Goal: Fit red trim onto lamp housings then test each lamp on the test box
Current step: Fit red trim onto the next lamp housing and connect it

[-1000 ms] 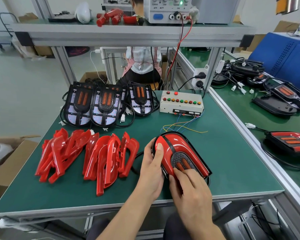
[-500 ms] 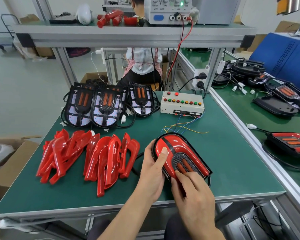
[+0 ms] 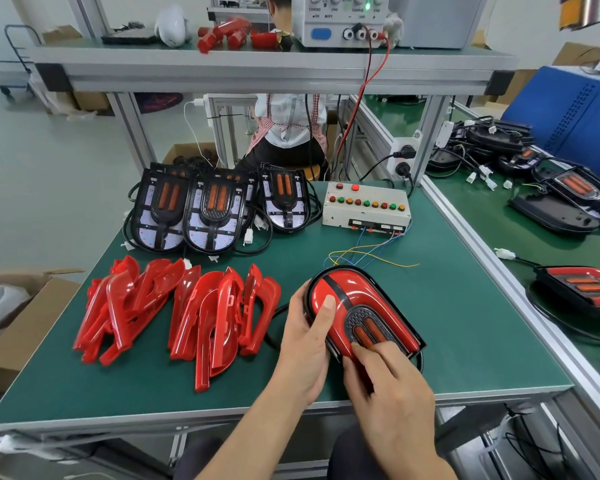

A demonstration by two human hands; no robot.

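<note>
Lamp housing (image 3: 357,306) glossy red trim on, apparently seated; left hand (image 3: 305,344) grips edge, right hand (image 3: 388,382) presses.

At centre right we see a glossy red trim (image 3: 352,299) with a black stripe and two orange bars. Lower left, loose trims (image 3: 174,313) are bright red. The table (image 3: 465,323) is dark green. The off-white test box (image 3: 366,209) carries red, green and orange buttons.
</note>
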